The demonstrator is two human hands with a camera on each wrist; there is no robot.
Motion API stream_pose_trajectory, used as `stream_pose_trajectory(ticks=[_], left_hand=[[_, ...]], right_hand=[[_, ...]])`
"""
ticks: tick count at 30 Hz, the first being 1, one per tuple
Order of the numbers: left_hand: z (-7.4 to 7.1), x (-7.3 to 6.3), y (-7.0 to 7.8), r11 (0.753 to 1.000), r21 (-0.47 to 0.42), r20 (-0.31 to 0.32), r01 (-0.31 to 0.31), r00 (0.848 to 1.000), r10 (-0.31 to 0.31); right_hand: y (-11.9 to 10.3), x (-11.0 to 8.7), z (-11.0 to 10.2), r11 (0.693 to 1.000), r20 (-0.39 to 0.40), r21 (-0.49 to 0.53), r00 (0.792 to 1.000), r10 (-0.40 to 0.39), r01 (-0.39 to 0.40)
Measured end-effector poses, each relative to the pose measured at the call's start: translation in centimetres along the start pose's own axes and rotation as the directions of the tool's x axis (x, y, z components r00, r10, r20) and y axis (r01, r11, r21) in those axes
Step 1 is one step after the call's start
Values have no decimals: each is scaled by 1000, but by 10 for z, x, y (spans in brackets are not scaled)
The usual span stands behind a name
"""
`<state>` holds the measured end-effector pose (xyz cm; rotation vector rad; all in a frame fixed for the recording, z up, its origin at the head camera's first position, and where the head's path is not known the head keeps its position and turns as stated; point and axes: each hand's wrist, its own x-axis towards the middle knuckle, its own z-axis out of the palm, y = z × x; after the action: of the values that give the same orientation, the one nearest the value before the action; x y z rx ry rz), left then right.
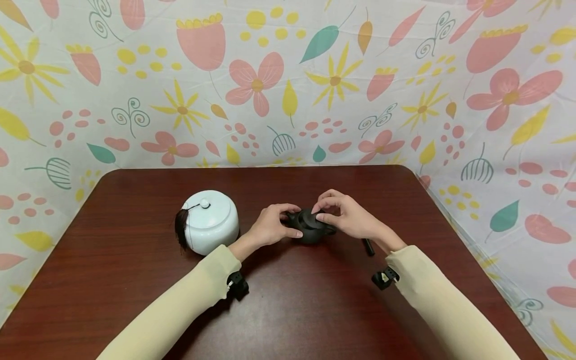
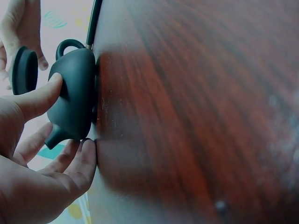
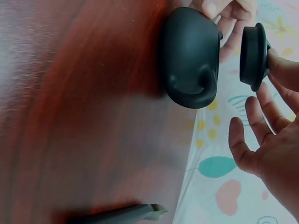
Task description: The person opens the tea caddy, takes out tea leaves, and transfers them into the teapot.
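A small black teapot (image 1: 311, 237) stands on the table in front of me, its spout toward the left and its loop handle (image 3: 198, 93) toward the right. My left hand (image 1: 270, 226) grips it from the spout side, with the thumb on the near wall of the body and the other fingers around the spout and far side. Between its fingertips my right hand (image 1: 348, 217) pinches the round black teapot lid (image 3: 252, 58) from above. In both wrist views a gap shows between lid and pot, and the right hand's other fingers are spread loosely.
To the left stands a white lidded jar (image 1: 211, 235) with a dark tassel (image 1: 181, 229) hanging from its knob. A thin black stick with a pale tapered tip (image 3: 119, 214) lies on the table right of the teapot. Behind the brown table (image 1: 288, 310) hangs a flowered cloth (image 1: 288, 130).
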<state>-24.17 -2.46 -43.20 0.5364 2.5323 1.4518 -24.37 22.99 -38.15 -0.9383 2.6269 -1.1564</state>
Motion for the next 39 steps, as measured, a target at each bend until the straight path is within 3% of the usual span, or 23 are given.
stream_pose_trajectory(ticks=[22, 33, 39], left_hand=[[0, 0, -1, 1000, -11, -2, 13, 1000, -13], [1, 1, -2, 1000, -16, -2, 25, 1000, -25], [1, 1, -3, 1000, -12, -5, 24, 1000, -24]], right_hand=[[9, -70, 4, 999, -33, -19, 999, 37, -38], [15, -88, 16, 995, -13, 0, 994, 104, -104], [15, -92, 21, 996, -20, -6, 996, 88, -88]])
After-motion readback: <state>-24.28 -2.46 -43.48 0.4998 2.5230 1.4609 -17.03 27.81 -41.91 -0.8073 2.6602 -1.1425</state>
